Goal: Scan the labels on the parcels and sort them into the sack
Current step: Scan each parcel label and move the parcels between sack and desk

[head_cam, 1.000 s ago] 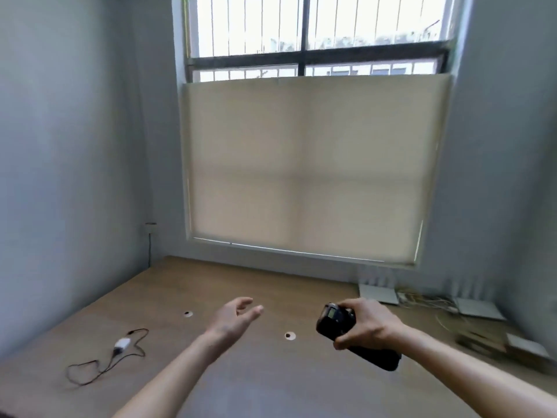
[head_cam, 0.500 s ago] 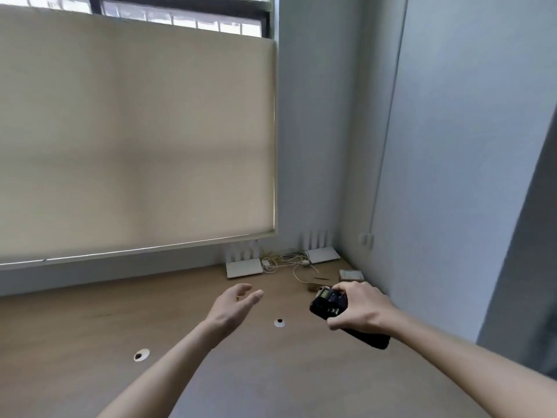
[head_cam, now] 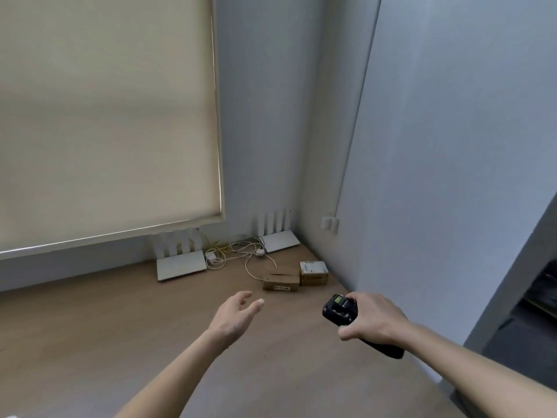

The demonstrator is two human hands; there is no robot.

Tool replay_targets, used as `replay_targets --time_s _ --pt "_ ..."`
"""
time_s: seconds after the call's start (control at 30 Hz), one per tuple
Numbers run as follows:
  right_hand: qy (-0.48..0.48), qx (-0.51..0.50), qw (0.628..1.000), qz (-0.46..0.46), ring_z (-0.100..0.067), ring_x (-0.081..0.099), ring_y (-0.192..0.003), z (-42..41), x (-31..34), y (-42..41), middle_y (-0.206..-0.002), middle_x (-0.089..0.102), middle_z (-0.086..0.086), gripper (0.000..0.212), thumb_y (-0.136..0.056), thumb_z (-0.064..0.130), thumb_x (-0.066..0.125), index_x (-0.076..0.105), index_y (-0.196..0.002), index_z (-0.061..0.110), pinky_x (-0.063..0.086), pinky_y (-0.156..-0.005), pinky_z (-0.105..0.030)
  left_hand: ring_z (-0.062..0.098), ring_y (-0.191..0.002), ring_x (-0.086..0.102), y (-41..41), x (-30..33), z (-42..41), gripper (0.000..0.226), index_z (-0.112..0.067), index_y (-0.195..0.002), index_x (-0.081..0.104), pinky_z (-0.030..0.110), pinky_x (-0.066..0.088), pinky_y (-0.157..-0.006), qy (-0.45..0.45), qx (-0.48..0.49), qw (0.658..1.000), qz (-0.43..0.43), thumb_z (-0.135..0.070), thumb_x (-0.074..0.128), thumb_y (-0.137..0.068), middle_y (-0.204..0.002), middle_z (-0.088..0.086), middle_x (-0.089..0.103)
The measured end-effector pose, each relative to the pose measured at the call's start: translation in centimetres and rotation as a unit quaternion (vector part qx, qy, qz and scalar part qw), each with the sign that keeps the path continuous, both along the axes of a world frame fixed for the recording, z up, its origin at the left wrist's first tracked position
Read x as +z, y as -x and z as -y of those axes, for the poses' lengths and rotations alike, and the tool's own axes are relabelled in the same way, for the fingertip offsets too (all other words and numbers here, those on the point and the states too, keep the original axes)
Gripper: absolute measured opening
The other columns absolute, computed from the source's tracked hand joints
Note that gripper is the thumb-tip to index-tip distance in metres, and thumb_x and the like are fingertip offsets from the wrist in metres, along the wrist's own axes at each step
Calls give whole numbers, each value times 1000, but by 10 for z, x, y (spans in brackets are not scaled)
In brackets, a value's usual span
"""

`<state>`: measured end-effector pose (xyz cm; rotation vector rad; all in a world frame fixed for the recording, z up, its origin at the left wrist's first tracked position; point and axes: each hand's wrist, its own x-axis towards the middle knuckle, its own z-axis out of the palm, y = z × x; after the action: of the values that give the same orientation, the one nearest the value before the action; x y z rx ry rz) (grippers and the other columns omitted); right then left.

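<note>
Two small cardboard parcels lie side by side near the far right corner of the wooden table (head_cam: 90, 342): a flat brown one (head_cam: 281, 282) with a white label on its front, and a smaller one (head_cam: 314, 272) with a label on top. My right hand (head_cam: 372, 322) grips a black handheld scanner (head_cam: 339, 310), its small screen facing up, a little short of the parcels. My left hand (head_cam: 236, 316) hovers open above the table, fingers pointing toward the brown parcel. No sack is in view.
Two white routers (head_cam: 180, 263) (head_cam: 278, 240) with upright antennas stand against the back wall, with tangled white and yellow cables (head_cam: 238, 251) between them. A beige roller blind (head_cam: 105, 116) covers the window. The right wall runs close along the table's edge.
The view has swung right from the window to the table's right corner, bringing the two parcels into sight. Both hands keep the same pose.
</note>
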<state>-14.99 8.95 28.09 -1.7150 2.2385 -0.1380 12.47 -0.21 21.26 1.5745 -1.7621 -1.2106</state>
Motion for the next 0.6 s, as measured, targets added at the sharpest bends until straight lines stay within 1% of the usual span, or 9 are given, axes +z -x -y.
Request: replay_targets --time_s 0.1,0.2,0.3,0.37,0.43,0.47,0.5,0.53,0.6 --pt "-33 -1 999 2 -20 65 -95 43 -25 13 -101 68 8 68 -50 53 77 62 -114 33 57 -78 -31 20 -128 53 13 -27 44 59 -21 -143 51 39 43 -110 -24 0 1000 13 -53 58 -94 -138 6 57" --pt "-59 -2 998 -3 -22 65 -99 79 -57 27 -111 69 5 73 -52 49 80 59 -119 32 56 -78 -32 20 -128 53 27 -58 77 59 -20 -144 51 40 44 -109 -46 -7 999 24 -52 58 -95 -138 7 57" --pt "-71 -2 997 15 -21 65 -102 119 -89 42 -115 69 5 78 -56 45 82 58 -129 33 55 -79 -30 21 -129 53 41 -90 110 59 -19 -144 50 41 42 -111 -69 -2 997 27 -50 58 -96 -138 7 56" --pt "-79 1 996 32 -20 65 -103 149 -110 53 -116 69 7 86 -52 49 79 57 -134 35 55 -80 -30 21 -128 54 48 -113 133 58 -19 -144 51 41 42 -111 -86 8 996 26 -51 58 -95 -138 7 56" --pt "-82 5 995 57 -18 65 -103 182 -138 65 -115 69 8 99 -42 56 74 57 -137 34 57 -82 -32 21 -127 54 57 -136 157 58 -21 -144 51 40 42 -110 -101 19 994 30 -51 58 -96 -136 6 56" --pt "-83 5 994 69 -17 65 -101 198 -152 70 -113 69 8 101 -40 57 73 58 -137 34 58 -80 -33 21 -126 54 62 -147 169 57 -22 -144 51 40 43 -109 -107 25 993 32 -51 58 -96 -136 6 56" --pt "-87 5 993 78 -17 66 -98 215 -166 76 -110 69 8 97 -41 56 75 59 -134 32 57 -75 -31 22 -125 54 66 -159 182 57 -22 -144 51 39 43 -109 -112 32 993 35 -51 58 -95 -135 5 56" --pt "-92 5 992 87 -17 65 -94 233 -179 82 -107 69 7 89 -46 53 80 61 -130 30 53 -68 -28 22 -124 55 72 -171 196 56 -23 -143 52 40 43 -108 -117 38 992 39 -51 58 -95 -134 5 57" --pt "-101 -1 990 98 -17 65 -88 269 -204 94 -101 70 4 65 -57 44 86 64 -115 26 45 -59 -26 23 -124 55 83 -195 225 59 -23 -141 53 41 43 -108 -124 50 990 44 -54 60 -91 -134 6 57"
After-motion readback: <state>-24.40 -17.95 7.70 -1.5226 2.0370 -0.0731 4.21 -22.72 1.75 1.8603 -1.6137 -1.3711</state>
